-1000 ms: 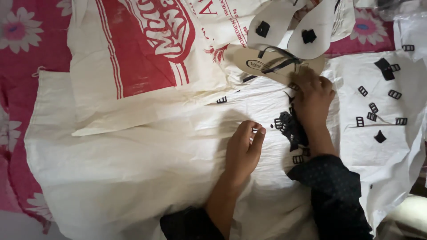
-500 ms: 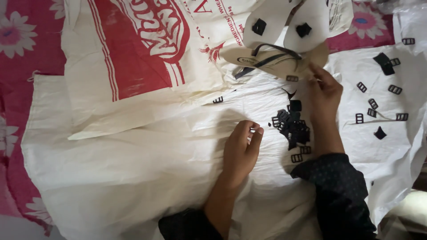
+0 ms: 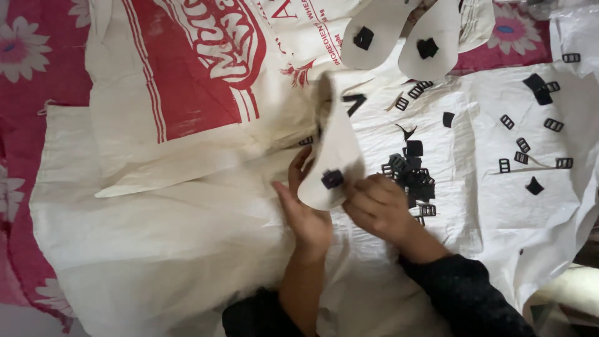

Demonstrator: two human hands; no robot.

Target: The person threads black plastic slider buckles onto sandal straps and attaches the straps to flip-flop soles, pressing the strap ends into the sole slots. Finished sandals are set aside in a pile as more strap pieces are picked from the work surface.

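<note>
Two hands now share one pale sole [image 3: 337,156], which half a second ago lay at the top of the white sacking with its strap side up, touched only by the right hand. It has since been carried down to the middle of the sheet and stands tilted on edge, blurred at its upper end, with a small black tab [image 3: 332,179] showing near its lower end. The right hand [image 3: 380,209] holds that lower end from the right, fingers curled and pinching the edge by the tab. The left hand [image 3: 306,215], which rested alone on the cloth before, has come up under the sole, its fingers spread against the left edge. So the work has passed from fetching to fitting.

Just right of the hands lies a heap of black buckles [image 3: 412,175]; more buckles are scattered further right. Two more soles [image 3: 405,31] lie at the top. Beneath is a printed sack [image 3: 187,75] on a pink flowered bedsheet [image 3: 31,62].
</note>
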